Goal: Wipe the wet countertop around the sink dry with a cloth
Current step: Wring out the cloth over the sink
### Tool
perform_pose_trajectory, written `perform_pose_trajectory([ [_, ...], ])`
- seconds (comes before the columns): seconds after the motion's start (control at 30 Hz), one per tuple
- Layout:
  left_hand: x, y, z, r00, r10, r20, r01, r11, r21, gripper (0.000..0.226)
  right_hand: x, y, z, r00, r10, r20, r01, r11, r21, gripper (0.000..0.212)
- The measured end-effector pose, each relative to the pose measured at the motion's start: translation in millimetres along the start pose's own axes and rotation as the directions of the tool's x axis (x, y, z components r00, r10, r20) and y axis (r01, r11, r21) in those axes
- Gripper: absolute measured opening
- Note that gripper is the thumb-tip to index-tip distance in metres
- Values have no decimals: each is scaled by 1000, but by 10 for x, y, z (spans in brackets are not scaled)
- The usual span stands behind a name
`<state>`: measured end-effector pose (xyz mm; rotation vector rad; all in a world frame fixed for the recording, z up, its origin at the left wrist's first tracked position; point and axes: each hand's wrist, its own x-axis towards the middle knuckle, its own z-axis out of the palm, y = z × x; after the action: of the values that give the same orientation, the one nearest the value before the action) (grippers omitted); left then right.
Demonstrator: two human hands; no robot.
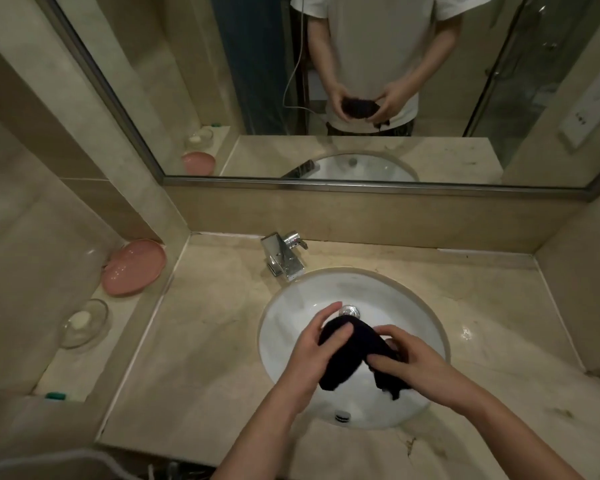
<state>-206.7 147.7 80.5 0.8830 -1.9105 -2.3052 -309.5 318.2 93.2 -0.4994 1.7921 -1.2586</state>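
Nearest the camera, both forearms reached in over the front edge of the beige marble countertop (201, 358). The left hand (312, 351) and the right hand (413, 362) each gripped the dark cloth (354, 355), fingers curled over it, bunched between them above the white oval sink (291, 327). The cloth hung clear of the counter, over the basin, just in front of the metal drain (350, 311). Behind the basin stood a chrome faucet (284, 254). On the raised ledge to the left lay a clear soap dish (84, 323) and, farther back, a pink dish (134, 266). Beyond, a wall mirror (326, 81) reflected the person's torso, both hands and the counter.
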Motion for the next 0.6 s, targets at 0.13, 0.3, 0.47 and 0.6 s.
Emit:
perform_pose_trajectory([
  [0.13,-27,15,14,999,-44,32,47,993,-106,31,74,-63,104,973,-108,-203,126,989,77,14],
  [0.3,-40,-59,195,982,-119,144,156,947,-279,53,48,-69,516,942,-214,-258,248,963,106,34],
  [0.47,-12,-126,98,995,-92,-34,78,951,-299,40,97,40,557,907,-262,-330,263,964,-45,30],
  [0.6,42,-136,-120,983,-179,-42,146,899,-413,42,309,-28,645,984,-146,-105,161,975,150,56],
])
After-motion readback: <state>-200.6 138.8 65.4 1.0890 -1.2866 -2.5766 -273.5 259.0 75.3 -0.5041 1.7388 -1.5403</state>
